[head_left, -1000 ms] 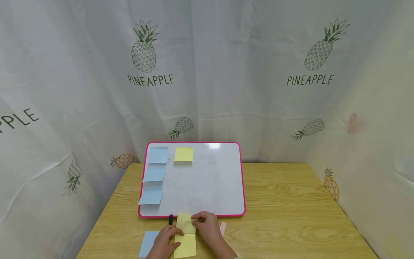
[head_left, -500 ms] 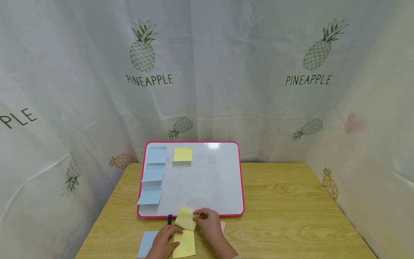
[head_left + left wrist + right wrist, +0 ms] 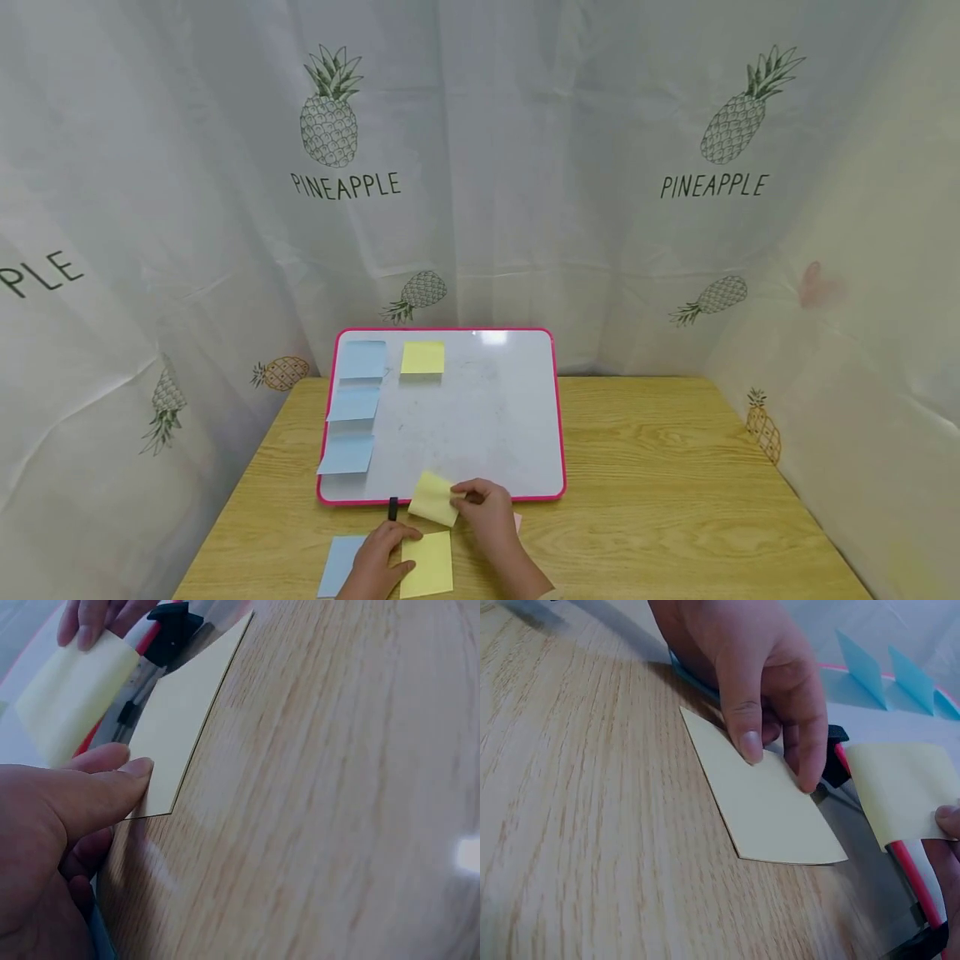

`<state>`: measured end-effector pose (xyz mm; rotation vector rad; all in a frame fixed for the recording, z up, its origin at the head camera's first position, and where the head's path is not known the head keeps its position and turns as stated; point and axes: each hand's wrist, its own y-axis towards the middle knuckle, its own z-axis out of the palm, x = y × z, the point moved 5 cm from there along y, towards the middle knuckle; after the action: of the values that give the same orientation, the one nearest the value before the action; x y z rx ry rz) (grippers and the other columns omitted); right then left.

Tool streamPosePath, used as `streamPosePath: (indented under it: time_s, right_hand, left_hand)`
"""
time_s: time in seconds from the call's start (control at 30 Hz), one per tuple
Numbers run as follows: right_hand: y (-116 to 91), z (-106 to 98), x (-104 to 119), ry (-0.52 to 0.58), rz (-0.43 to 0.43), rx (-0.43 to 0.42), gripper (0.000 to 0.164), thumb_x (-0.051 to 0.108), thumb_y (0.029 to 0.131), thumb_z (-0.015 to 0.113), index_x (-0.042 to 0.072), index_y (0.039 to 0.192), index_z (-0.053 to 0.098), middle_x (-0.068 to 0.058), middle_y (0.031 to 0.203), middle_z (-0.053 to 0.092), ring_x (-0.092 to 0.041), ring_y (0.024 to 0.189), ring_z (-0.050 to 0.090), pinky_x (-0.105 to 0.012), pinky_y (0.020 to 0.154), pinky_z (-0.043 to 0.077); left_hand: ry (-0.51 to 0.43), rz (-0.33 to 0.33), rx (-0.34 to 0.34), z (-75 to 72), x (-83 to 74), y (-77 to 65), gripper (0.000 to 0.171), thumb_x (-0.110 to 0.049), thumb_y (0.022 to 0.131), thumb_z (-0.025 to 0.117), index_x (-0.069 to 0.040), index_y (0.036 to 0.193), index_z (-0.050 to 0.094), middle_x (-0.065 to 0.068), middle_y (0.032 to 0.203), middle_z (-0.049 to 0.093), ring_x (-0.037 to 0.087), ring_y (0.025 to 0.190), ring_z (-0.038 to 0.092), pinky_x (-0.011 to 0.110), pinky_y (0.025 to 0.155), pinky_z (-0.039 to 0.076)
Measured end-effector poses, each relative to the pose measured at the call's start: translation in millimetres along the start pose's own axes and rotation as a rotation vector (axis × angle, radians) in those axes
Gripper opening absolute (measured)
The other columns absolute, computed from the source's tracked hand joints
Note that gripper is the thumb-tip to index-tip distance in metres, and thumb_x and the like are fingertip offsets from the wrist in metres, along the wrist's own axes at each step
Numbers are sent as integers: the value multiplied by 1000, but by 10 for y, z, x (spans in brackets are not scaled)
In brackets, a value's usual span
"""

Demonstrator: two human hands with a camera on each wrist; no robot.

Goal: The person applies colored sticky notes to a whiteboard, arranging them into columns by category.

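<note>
My right hand pinches a loose yellow sticky note by its right edge, between thumb and fingers. The note bends and overlaps the whiteboard's lower edge in the head view. Below it a yellow sticky-note pad lies on the table. My left hand holds the pad at its left side, thumb and index fingertip on its top face. In the left wrist view the thumb lies over the pad's near corner. The held note is apart from the pad.
A pink-edged whiteboard stands behind the hands, with three blue sticky notes down its left side and one yellow note near the top. A blue pad lies partly under the left hand. A black clip-like piece sits at the board's lower edge.
The right hand has lifted the yellow note off the pad and moved it slightly up, its lower edge now apart from the pad. The left hand has stayed on the pad.
</note>
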<state>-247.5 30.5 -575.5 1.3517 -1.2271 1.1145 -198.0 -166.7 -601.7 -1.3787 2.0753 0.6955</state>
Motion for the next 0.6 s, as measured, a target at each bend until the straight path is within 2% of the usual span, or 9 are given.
streamPosePath:
  time_s: [0.17,0.3,0.47,0.6]
  right_hand:
    - [-4,-42,42,11,7,1,10,0,81,76,6,89,76,0,80,63,-10,72,58,-19,61,50]
    - [13,-58,106,8,-40,27,10,0,83,74,5,92,75,-4,87,67,-8,76,59,-20,65,51]
    - [80,-82,189,20,-82,65,12,-1,86,70,5,96,74,-6,87,67,-9,75,59,-20,63,50]
    - [148,-109,271,18,-86,82,13,1,87,70,6,98,75,-4,86,66,-9,72,58,-19,59,48]
  left_hand:
    - [40,21,-13,0,-29,-2,34,-12,78,80,-14,109,69,2,105,58,30,96,56,47,81,48]
    - [71,24,-37,3,-56,-10,37,-7,75,81,-14,109,69,1,105,59,28,95,57,45,79,49]
    - [25,20,-58,-23,-87,-15,43,1,74,79,-14,112,67,2,110,60,27,100,58,43,81,50]
    - [-53,18,-56,-75,-99,-23,42,5,75,78,-11,112,66,3,109,59,14,89,54,31,74,49]
